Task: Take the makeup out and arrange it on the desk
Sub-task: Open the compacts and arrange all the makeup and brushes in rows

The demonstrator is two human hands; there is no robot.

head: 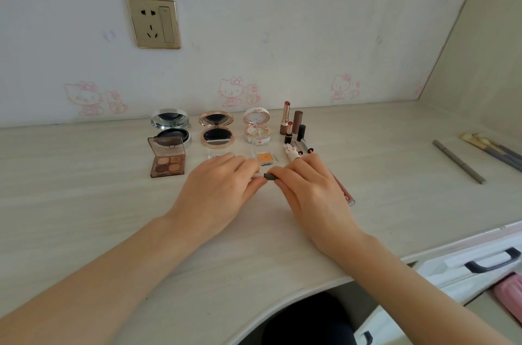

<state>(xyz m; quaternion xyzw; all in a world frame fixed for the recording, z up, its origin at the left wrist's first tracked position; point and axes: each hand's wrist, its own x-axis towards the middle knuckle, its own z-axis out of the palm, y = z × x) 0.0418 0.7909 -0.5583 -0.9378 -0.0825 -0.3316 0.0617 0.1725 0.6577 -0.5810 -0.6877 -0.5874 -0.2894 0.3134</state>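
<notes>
Eyeshadow palette (167,159) lies open at the left of the desk (84,203) (open compacts behind it). Left hand (223,183) and right hand (308,186) meet mid-desk, each pinching one end of a makeup stick (267,176). Lipsticks (293,125) stand behind the right hand, and a grey pencil (459,162) lies far right.

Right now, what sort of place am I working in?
Probably a bedroom or dorm desk nook: pale desk against cartoon-cat wallpaper, a wall socket, open compacts lined up by the wall.
</notes>
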